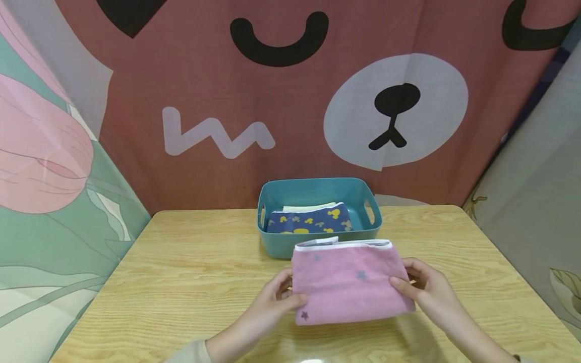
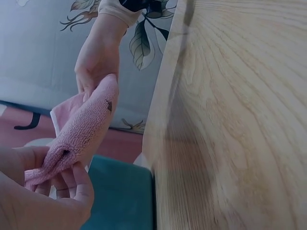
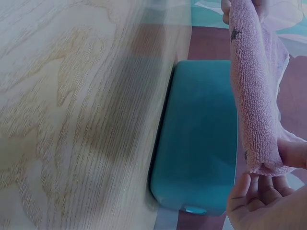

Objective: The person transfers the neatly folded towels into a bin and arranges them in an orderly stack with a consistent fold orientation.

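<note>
A folded pink towel point(image 1: 349, 290) with white edging and small star marks is held up between both hands, in front of the teal basket point(image 1: 281, 244). My left hand point(image 1: 274, 305) pinches its left side, thumb on the near face and fingers behind. At the other end my right hand point(image 1: 428, 287) grips the right side the same way. Both wrist views show the towel point(image 2: 86, 120) raised over the table, its thick fold facing down. Inside the basket lies a folded navy cloth point(image 1: 313, 219) with yellow figures, and a pale cloth edge shows behind it.
The basket stands at the back of the wood-grain table point(image 1: 195, 282), close to a hanging reddish curtain point(image 1: 204, 176) with cartoon faces. Patterned curtains point(image 1: 535, 201) also hang at the left and right sides.
</note>
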The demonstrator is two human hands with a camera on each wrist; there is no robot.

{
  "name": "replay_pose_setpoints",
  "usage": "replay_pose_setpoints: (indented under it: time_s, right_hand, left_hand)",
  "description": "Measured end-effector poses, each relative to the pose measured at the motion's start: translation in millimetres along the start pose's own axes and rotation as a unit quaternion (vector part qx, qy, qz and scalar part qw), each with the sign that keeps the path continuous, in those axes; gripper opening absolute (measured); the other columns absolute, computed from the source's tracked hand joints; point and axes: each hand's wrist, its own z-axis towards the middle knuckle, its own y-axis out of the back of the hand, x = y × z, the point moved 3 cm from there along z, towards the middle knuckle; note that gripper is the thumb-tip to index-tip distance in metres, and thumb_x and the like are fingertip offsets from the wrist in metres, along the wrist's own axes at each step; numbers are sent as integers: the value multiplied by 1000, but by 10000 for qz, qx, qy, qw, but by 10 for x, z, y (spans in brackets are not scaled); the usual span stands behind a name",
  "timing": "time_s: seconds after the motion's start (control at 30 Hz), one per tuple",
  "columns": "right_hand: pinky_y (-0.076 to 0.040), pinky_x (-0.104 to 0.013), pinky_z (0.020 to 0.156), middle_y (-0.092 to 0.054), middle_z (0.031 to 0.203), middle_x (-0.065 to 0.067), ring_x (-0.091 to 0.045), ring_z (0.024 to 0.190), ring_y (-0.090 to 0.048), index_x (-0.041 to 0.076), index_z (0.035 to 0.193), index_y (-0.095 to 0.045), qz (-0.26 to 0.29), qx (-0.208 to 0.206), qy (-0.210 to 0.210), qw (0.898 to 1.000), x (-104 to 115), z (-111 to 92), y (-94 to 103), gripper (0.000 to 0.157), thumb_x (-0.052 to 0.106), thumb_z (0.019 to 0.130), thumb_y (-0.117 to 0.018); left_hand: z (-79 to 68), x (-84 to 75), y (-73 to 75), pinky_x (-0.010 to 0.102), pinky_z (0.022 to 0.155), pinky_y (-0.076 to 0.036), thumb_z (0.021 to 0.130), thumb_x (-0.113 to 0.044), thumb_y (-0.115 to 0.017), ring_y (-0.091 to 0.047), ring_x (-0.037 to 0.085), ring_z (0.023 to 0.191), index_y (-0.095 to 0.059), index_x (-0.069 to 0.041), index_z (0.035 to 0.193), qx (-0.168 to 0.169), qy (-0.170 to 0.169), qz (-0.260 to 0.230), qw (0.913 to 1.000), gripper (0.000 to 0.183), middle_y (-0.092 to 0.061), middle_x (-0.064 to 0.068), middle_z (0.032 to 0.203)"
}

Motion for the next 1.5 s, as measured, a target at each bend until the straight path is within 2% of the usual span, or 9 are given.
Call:
replay_pose_setpoints:
  time_s: [0.2, 0.5, 0.7, 1.0, 1.2, 1.5]
  right_hand:
    - [-53, -25, 67, -70, 105, -14, -9, 78, -63, -4, 116, -64, 32, -64, 125, 9999, 44, -6, -68, 29, 8, 90, -72]
    - [-53, -27, 67, -71, 100, -4, -11, 78, -64, 0, 113, -66, 176, -19, 375, 9991, 145, -15, -140, 25, 16, 93, -71]
    - [-52, -26, 68, -70, 97, -2, -12, 78, -62, 3, 113, -67, 138, 27, 271, 9995, 199, -22, -188, 26, 20, 94, -71]
    - [-51, -25, 68, -68, 88, 1, -11, 77, -61, 4, 109, -69, 60, -102, 437, 9990, 242, -8, -221, 23, 18, 92, -73]
    - [-50, -24, 68, -67, 89, 1, -9, 80, -59, 5, 109, -69, -132, -93, 444, 9989, 239, 38, -224, 24, 21, 91, -74]
    - [-51, -23, 68, -68, 88, 0, -8, 80, -60, 4, 108, -70, -176, -225, 730, 9969, 286, 138, -180, 25, 18, 89, -76]
  left_hand:
    - [-48, 2, 80, 29, 90, -51, 95, -11, -65, -60, 21, 104, -45, 4, 141, -31, 85, 11, 10000, 52, -60, 11, 119]
    - [-78, 1, 176, 28, 90, -50, 97, -16, -63, -60, 19, 101, -46, 4, 141, -296, 131, 200, 9993, 51, -61, 10, 117]
    - [-86, -1, 221, 26, 86, -51, 99, -16, -61, -59, 17, 96, -49, 7, 136, -543, 102, 277, 9981, 46, -60, 9, 109]
    - [-71, 19, 306, 26, 83, -52, 98, -21, -62, -60, 19, 94, -53, 6, 133, -849, 138, 516, 9950, 45, -62, 9, 106]
    - [-53, -14, 349, 27, 83, -52, 97, -20, -64, -60, 19, 96, -56, 3, 132, -1003, 105, 536, 9935, 42, -63, 9, 109]
    - [23, -51, 400, 28, 85, -51, 96, -17, -64, -60, 20, 96, -57, 2, 132, -1194, -33, 607, 9910, 41, -64, 10, 110]
